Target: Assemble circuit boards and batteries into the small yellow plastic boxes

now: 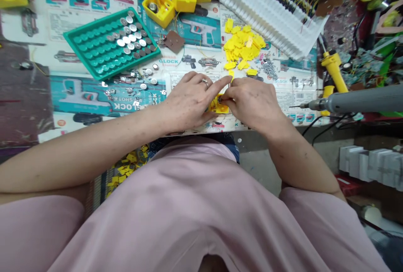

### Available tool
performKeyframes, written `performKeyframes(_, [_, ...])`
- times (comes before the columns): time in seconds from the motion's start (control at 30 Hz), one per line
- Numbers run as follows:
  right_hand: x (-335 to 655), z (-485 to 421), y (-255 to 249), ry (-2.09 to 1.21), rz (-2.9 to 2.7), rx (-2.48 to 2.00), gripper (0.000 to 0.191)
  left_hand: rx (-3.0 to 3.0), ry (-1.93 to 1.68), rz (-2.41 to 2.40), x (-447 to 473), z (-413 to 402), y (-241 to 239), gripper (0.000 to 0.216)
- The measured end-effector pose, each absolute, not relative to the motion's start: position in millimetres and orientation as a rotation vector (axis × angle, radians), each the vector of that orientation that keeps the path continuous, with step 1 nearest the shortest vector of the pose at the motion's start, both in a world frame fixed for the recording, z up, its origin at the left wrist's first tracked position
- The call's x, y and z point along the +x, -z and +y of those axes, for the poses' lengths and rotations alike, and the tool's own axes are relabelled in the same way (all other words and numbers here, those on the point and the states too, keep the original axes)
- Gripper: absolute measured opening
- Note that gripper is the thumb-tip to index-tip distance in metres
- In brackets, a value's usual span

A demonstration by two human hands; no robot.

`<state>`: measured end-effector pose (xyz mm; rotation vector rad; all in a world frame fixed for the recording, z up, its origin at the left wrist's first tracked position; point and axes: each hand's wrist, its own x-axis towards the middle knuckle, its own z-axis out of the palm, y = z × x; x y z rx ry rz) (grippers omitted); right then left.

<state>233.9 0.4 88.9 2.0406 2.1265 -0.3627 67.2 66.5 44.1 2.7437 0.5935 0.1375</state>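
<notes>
A small yellow plastic housing [223,108] lies at the table's near edge, between my two hands. My left hand [192,100] grips it from the left, thumb on the near side and index finger stretched along the far side. My right hand [253,100] is closed in a pinch over the housing's open top. A small dark, shiny bit shows at those fingertips, too hidden to name. Just beyond my hands is a pile of flat yellow plastic pieces [242,47], with a heap of tiny screws [270,69] to its right.
A green tray [94,64] holding round metal discs stands back left. Yellow boxes [160,11] and a white ridged tray [261,16] with wired parts sit at the back. From the right, a grey electric screwdriver [352,102] points inward, near a yellow-handled tool [335,70].
</notes>
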Motion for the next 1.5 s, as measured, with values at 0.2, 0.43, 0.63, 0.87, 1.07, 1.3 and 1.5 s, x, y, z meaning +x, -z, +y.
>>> performKeyframes(0.2, [245.1, -32.0, -75.0, 0.375, 2.541, 2.102, 0.02, 2.755, 0.001, 0.306, 56.6, 87.7, -53.6, 0.072])
performKeyframes(0.43, [264.7, -42.7, -69.3, 0.51, 2.625, 2.375, 0.017, 2.896, -0.251, 0.786, 27.2, 72.9, -75.5, 0.039])
performKeyframes(0.63, [257.0, 18.1, -34.0, 0.393, 2.829, 1.965, 0.043, 2.939, -0.102, 0.781, 38.5, 29.6, -64.9, 0.049])
performKeyframes(0.87, [268.6, 9.6, -52.4, 0.271, 2.931, 1.833, 0.023, 2.924, -0.109, 0.801, 42.0, 31.2, -51.0, 0.031])
performKeyframes(1.07, [277.4, -45.3, -66.2, 0.008, 3.032, 1.844, 0.02, 2.895, -0.134, 0.787, 37.5, 32.3, -50.6, 0.047])
performKeyframes(1.3, [268.3, -56.5, -70.6, 0.046, 3.103, 1.956, 0.026, 2.928, -0.09, 0.69, 36.2, 34.5, -49.3, 0.047])
performKeyframes(1.5, [259.4, -51.0, -67.1, 0.296, 3.074, 2.194, 0.025, 2.85, -0.018, 0.55, 34.0, 50.0, -55.7, 0.055])
